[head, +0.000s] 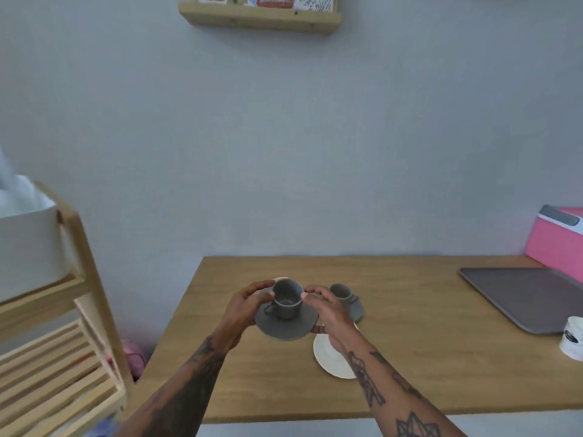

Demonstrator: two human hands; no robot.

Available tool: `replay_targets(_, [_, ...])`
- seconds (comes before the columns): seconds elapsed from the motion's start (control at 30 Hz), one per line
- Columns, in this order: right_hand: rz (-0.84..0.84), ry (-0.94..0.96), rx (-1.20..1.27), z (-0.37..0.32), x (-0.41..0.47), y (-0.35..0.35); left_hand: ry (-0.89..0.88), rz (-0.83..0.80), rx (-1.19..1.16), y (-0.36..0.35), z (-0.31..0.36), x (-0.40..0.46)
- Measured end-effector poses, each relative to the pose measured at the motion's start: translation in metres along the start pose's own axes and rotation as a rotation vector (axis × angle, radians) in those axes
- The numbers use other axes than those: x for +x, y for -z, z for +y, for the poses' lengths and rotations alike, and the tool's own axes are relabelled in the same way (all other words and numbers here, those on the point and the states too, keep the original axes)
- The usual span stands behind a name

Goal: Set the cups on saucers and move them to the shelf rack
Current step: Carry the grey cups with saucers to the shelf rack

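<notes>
A grey cup [286,298] stands on a grey saucer [285,328] that I hold above the wooden table [410,373]. My left hand [244,305] grips the saucer's left side, thumb near the cup's rim. My right hand [328,312] grips its right side, fingers by the cup. Behind my right hand a second grey cup [341,291] sits on its own grey saucer [358,312]. An empty white saucer [331,357] lies on the table under my right wrist. A white rim [281,278] shows just behind the held cup. The slatted wooden shelf rack [63,357] stands at the left.
A white tub [28,244] sits on the rack's upper shelf. A dark grey tray [530,298] lies at the table's right, a pink box [558,241] behind it and a small white jar [572,340] at the right edge. A wall shelf [262,17] hangs above.
</notes>
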State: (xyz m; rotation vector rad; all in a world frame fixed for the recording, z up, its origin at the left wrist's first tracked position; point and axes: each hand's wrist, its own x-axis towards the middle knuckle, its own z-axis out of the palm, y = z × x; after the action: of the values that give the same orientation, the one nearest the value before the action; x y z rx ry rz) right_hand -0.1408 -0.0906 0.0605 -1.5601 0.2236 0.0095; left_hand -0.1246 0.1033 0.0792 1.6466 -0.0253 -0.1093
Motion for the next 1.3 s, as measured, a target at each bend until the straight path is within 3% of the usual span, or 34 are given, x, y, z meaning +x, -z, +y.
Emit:
replay_targets(0.37, [-0.249, 0.132, -0.12, -0.034, -0.03, -0.016, -0.057, 0.263, -0.015, 0.014, 0.021, -0.087])
replay_targets(0.67, [-0.614, 0.127, -0.134, -0.013, -0.09, -0.119, 0.016, 0.659, 0.094, 0.081, 0.01, -0.202])
replay_targets(0.9, [-0.855, 0.139, -0.141, 0.006, -0.146, -0.207, 0.03, 0.853, 0.082, 0.135, -0.01, -0.299])
replay_targets(1.3, [-1.032, 0.153, -0.16, 0.036, -0.21, -0.286, 0.061, 1.081, 0.008, 0.179, -0.037, -0.381])
